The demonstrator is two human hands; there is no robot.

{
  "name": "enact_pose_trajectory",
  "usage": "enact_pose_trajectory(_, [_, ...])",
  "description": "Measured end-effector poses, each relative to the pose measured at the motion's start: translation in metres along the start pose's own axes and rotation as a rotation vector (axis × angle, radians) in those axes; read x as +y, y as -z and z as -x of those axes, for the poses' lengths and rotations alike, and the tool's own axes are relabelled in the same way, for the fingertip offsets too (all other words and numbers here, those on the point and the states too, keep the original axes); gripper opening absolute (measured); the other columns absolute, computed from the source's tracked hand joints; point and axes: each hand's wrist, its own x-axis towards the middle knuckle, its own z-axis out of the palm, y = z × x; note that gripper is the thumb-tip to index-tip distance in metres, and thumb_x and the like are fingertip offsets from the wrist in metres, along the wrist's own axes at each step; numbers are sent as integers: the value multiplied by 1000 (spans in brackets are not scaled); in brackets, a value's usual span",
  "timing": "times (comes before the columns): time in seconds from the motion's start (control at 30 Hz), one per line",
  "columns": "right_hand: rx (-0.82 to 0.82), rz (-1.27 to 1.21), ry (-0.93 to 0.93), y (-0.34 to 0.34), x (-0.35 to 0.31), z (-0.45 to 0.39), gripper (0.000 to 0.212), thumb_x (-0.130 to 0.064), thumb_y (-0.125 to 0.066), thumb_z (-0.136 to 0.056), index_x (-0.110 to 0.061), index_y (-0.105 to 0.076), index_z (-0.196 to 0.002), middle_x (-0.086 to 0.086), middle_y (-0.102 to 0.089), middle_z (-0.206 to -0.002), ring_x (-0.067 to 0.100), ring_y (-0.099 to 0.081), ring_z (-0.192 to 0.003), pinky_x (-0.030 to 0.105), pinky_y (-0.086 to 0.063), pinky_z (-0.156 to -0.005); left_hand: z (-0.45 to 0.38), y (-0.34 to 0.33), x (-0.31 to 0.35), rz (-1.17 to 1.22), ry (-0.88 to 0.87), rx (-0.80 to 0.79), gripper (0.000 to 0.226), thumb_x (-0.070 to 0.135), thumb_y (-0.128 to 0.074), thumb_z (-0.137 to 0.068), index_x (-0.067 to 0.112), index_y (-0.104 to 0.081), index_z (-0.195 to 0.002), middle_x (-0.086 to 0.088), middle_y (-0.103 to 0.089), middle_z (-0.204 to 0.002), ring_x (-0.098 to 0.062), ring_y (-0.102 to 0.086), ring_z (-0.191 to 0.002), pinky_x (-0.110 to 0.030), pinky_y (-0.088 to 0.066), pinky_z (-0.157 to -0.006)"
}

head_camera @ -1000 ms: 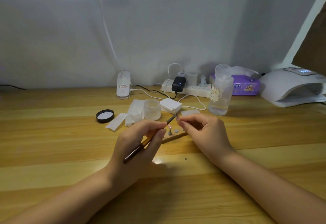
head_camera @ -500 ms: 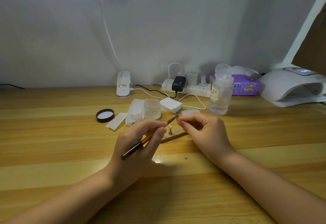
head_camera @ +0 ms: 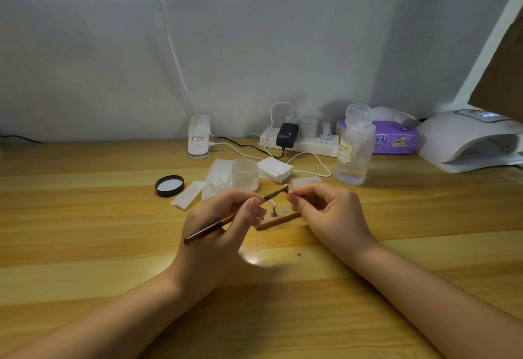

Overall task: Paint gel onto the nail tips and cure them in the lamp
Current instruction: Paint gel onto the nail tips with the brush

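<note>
My left hand (head_camera: pixel 223 225) grips a thin brown gel brush (head_camera: pixel 209 230) like a pen, bristles pointing up and right. The brush tip touches a small pink nail tip (head_camera: pixel 286 188) that my right hand (head_camera: pixel 328 214) pinches between thumb and forefinger. Below, between the hands, another pink nail tip on a small metal stand (head_camera: pixel 273 209) sits on a wooden strip (head_camera: pixel 278 222). An open frosted jar (head_camera: pixel 245 174) stands just behind my left hand. The white curing lamp (head_camera: pixel 472 143) is at the far right, its mouth facing me.
A black jar lid (head_camera: pixel 169 185) and white wipes (head_camera: pixel 189 194) lie left of the jar. A clear liquid bottle (head_camera: pixel 352 152), a purple tissue pack (head_camera: pixel 394 139), a power strip (head_camera: pixel 300 142) with cables and a clamp desk-lamp base (head_camera: pixel 199 139) line the back of the wooden table (head_camera: pixel 85 231).
The hands have barely shifted; the brush tip stays at the nail tip in my right fingers, moving slightly over it.
</note>
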Motion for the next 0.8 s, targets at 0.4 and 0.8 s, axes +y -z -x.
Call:
enact_pose_trajectory(0.4, [43, 18, 47, -1, 0, -1, 13, -11, -73, -82, -19, -75, -93, -4, -71, -85, 6, -65, -77, 18, -52, -70, 2, 0, 3, -48, -13, -11, 23, 30, -58, -90, 18, -68, -107, 4, -73, -90, -15, -71, -87, -37, -58, -76])
enact_pose_trajectory(0.8, [64, 54, 51, -2, 3, -1, 13, -12, -73, -83, -20, -75, -93, -5, -70, -82, 9, -64, -77, 27, -54, -70, 6, -2, 3, 34, 34, -15, 18, 29, -57, -89, 19, -70, -96, 8, -73, -81, -11, -70, -78, -22, -54, -71])
